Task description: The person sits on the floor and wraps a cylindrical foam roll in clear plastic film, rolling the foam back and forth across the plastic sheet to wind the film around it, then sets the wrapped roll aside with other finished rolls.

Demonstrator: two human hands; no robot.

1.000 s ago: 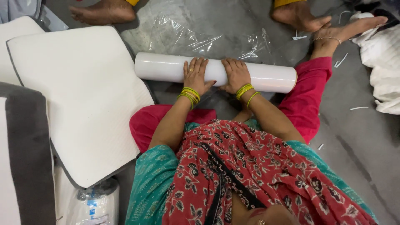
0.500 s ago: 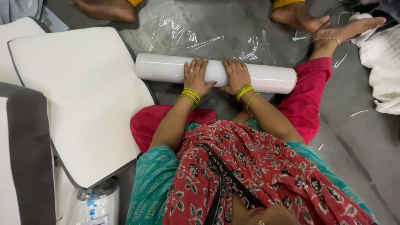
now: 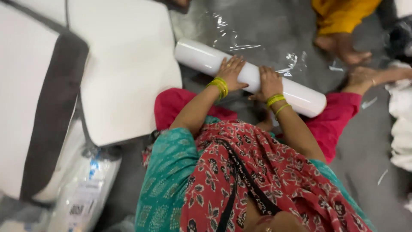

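My left hand (image 3: 231, 71) and right hand (image 3: 269, 82) both flat, palms pressing white roll (image 3: 251, 77) on grey floor (image 3: 369, 141) ahead of knees. Clear plastic sheet (image 3: 240, 32) spread beyond roll. Foam looks fully rolled; I judge bagging left.

Even, soft indoor light; slight motion blur throughout.

Glare streaks the clear plastic sheet (image 3: 240, 41) on the floor just beyond the grip of both hands, and a soft sheen runs along the white roll (image 3: 201, 58) beneath them. Shadows are faint, pooling under the roll. Frame edges look smeared; the wrapped packet (image 3: 86, 189) well to the left is unfocused.
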